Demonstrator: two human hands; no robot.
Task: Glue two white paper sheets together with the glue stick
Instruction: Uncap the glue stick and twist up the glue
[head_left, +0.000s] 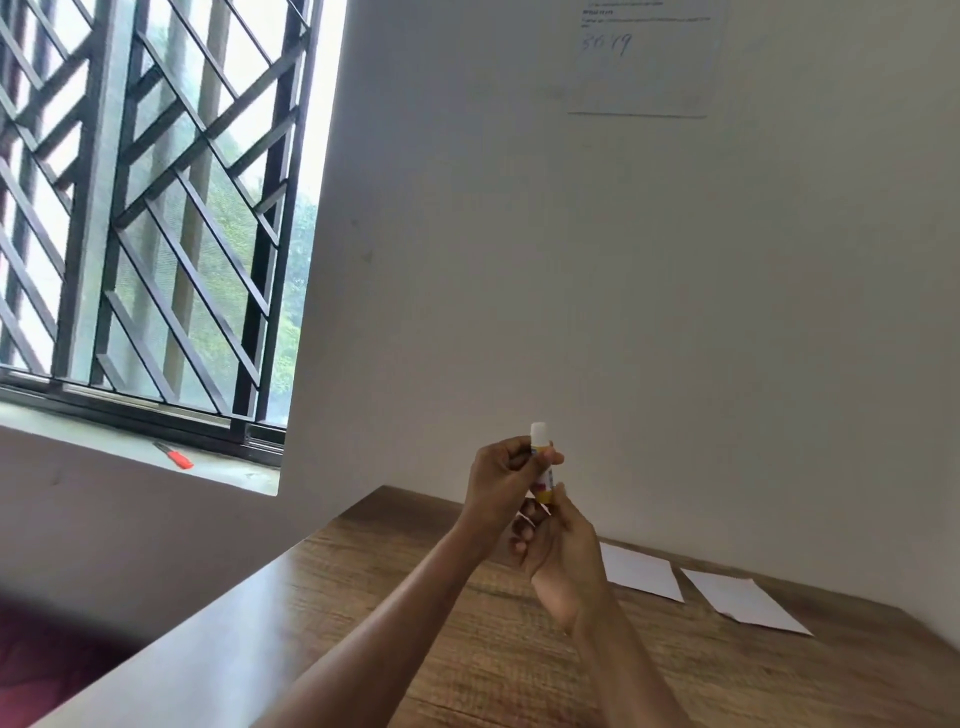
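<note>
I hold a small glue stick (541, 457) upright above the wooden table (395, 597), yellow-bodied with a white tip on top. My left hand (501, 480) pinches its upper part just under the white tip. My right hand (558, 551) grips its lower end from below. Two white paper sheets lie flat on the table to the right, apart from each other: the nearer-left sheet (641, 571) partly hidden behind my right hand, and the right sheet (743, 600) close to the wall.
A white wall stands right behind the table, with a printed sheet (644, 57) stuck high on it. A barred window (145, 208) is at left, with a red-handled tool (174, 455) on its sill.
</note>
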